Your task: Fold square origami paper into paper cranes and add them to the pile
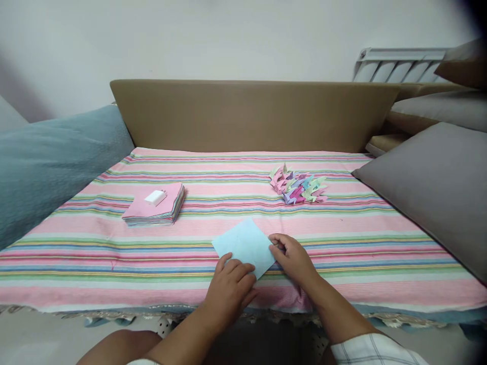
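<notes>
A light blue square sheet of paper [247, 243] lies turned cornerwise on the striped cloth before me. My left hand [233, 284] rests on its near left edge, fingers apart and pressing on the paper. At the right corner, my right hand [291, 256] has thumb and forefinger closed on the sheet, the other fingers curled. Beyond it to the right is a cluster of small folded paper pieces [299, 186] in pink, purple, green and blue. A stack of coloured paper [152, 210], pink on top, sits at the left with a white charger plug [155, 197] on it.
The striped cloth [95, 253] covers a sofa seat and hangs over its front edge. Behind stands a brown backrest [251, 116]. A blue cushion [61, 157] leans at the left; grey cushions [429, 177] pile up at the right. A white radiator [403, 63] is on the wall.
</notes>
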The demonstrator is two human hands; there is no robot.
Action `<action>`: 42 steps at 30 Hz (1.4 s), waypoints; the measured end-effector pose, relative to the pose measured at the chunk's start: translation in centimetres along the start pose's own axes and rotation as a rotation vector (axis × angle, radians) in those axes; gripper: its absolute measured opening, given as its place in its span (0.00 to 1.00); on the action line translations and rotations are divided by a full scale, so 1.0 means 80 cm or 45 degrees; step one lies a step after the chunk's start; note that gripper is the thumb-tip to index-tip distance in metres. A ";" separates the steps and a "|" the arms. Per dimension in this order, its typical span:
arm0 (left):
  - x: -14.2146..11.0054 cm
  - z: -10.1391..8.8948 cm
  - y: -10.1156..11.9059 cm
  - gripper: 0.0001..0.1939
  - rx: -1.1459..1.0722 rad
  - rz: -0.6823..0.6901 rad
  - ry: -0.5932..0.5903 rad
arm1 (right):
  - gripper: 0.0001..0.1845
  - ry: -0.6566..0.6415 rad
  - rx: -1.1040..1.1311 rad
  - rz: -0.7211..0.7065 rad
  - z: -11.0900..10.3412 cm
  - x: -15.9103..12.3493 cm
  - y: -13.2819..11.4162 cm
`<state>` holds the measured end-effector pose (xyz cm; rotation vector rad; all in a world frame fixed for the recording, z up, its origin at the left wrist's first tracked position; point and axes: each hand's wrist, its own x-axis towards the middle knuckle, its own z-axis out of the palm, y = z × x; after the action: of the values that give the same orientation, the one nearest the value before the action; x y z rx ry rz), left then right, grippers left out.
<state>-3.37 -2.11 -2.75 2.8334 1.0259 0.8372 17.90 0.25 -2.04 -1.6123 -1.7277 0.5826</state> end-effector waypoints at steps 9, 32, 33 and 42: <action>0.005 -0.005 -0.014 0.05 0.036 -0.001 0.092 | 0.16 -0.016 0.087 0.090 -0.001 -0.001 -0.002; 0.017 -0.029 -0.037 0.06 0.121 -0.208 0.097 | 0.14 -0.115 0.015 0.033 -0.011 -0.008 -0.009; 0.017 -0.029 -0.037 0.07 0.116 -0.210 0.091 | 0.14 -0.116 0.020 0.033 -0.011 -0.008 -0.010; 0.016 -0.029 -0.037 0.06 0.099 -0.210 0.089 | 0.15 -0.108 0.028 0.021 -0.013 -0.006 -0.011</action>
<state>-5.41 0.62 -0.72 2.7501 1.3084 0.9041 18.07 -0.46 -0.75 -1.6085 -1.7645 0.6847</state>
